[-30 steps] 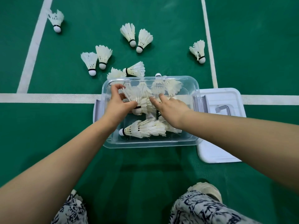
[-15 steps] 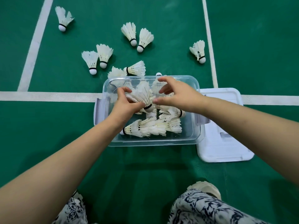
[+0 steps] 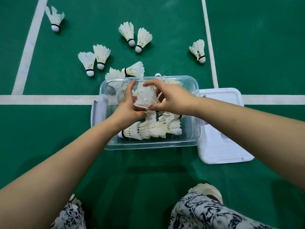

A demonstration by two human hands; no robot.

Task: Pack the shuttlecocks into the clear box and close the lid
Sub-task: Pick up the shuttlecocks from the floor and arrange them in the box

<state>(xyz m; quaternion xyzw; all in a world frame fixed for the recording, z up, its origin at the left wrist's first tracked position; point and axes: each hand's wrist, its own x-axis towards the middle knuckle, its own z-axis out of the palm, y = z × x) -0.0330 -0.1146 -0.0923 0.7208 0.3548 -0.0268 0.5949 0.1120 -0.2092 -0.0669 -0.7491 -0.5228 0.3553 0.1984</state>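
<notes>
- Shuttlecocks [image 3: 101, 57] lie scattered on the green floor [image 3: 66, 129] beyond the clear box [image 3: 148, 145].
- Left hand [image 3: 127, 106] is above the box, fingers [image 3: 130, 90] cupped around a held shuttlecock [image 3: 145, 100].
- Right hand [image 3: 173, 100], fingers curled, pinches the same shuttlecock; more lie inside the box.
- Lid [image 3: 222, 146] lies on the floor against the box's right side.

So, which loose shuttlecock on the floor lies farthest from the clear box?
The lone shuttlecock at the far left, beside the slanting white line; the others lie nearer the clear box.
</notes>
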